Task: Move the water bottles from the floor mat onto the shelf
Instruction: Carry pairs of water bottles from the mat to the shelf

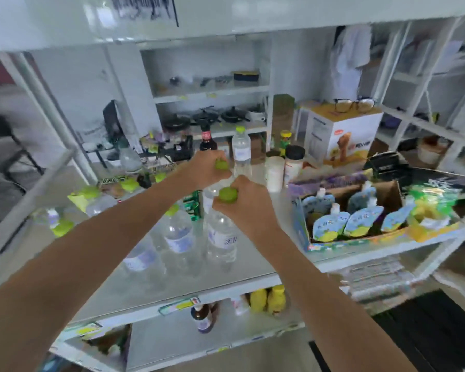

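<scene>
Both hands curl tight over green caps at centre frame: the left hand point(208, 167) on a clear plastic water bottle point(212, 194) largely hidden behind the right hand point(249, 202), which grips a clear, blue-labelled bottle point(222, 237) standing on the white shelf point(253, 267). Crowded neighbouring bottles point(179, 237) could topple if nudged on release.

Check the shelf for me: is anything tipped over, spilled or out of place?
A pair of glasses lies on top of the product box, odd among the stock. Bottles at the far left look tipped, but blur hides how they lie. No spill shows.
</scene>
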`<state>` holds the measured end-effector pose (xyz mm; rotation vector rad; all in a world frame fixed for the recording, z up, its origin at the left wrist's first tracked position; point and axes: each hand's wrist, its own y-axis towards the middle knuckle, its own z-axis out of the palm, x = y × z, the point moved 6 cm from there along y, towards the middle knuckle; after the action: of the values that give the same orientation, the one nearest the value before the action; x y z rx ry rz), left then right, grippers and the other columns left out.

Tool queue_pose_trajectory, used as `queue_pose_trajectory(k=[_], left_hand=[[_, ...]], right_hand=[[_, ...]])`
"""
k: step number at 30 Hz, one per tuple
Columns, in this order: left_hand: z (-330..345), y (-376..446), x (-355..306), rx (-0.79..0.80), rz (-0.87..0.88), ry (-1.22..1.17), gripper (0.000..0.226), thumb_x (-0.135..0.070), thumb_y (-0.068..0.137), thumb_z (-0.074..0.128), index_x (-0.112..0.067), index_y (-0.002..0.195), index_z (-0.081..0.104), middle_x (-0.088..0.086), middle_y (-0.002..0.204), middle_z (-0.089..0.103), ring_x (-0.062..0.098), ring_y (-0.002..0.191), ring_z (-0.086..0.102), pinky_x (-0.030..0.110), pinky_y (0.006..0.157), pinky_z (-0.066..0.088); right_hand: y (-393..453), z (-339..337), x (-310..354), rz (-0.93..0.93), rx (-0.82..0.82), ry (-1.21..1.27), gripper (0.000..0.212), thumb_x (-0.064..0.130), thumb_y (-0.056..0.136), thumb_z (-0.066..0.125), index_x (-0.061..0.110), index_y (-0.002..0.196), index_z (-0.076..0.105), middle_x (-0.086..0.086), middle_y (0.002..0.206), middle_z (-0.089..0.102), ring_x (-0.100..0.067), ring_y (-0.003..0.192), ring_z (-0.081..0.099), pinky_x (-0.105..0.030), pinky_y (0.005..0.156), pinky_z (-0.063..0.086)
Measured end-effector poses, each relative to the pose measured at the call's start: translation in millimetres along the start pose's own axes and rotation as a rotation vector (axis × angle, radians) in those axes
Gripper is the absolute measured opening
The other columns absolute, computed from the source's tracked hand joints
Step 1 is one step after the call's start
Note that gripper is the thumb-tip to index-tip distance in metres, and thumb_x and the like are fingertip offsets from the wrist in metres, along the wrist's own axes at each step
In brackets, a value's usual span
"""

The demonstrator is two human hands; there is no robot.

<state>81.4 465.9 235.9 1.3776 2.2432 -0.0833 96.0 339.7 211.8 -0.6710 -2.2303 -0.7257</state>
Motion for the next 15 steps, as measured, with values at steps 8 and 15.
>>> queue_pose_trajectory(k=[8,15], left_hand=[[19,9,73,0.087,-0.169,0.131,0.030,-0.018,0.083,0.063,-0.003,0.109,0.061,0.022,0.115,0.063,0.035,0.105,0.057,0.036,0.087,0.045],[25,19,82,0.164,-0.124,0.310,0.028,-0.017,0.091,0.049,0.002,0.112,0.054,0.025,0.111,0.061,0.036,0.098,0.059,0.042,0.088,0.047]], right_hand=[[8,69,-13,0.144,0.140,-0.027,0.036,0.023,0.074,0.070,-0.001,0.095,0.055,-0.023,0.094,0.067,-0.037,0.089,0.062,-0.028,0.062,0.035],[5,65,-25,0.193,0.192,-0.022,0.040,0.029,0.083,0.064,0.001,0.106,0.047,-0.023,0.103,0.064,-0.038,0.094,0.061,-0.037,0.072,0.047]])
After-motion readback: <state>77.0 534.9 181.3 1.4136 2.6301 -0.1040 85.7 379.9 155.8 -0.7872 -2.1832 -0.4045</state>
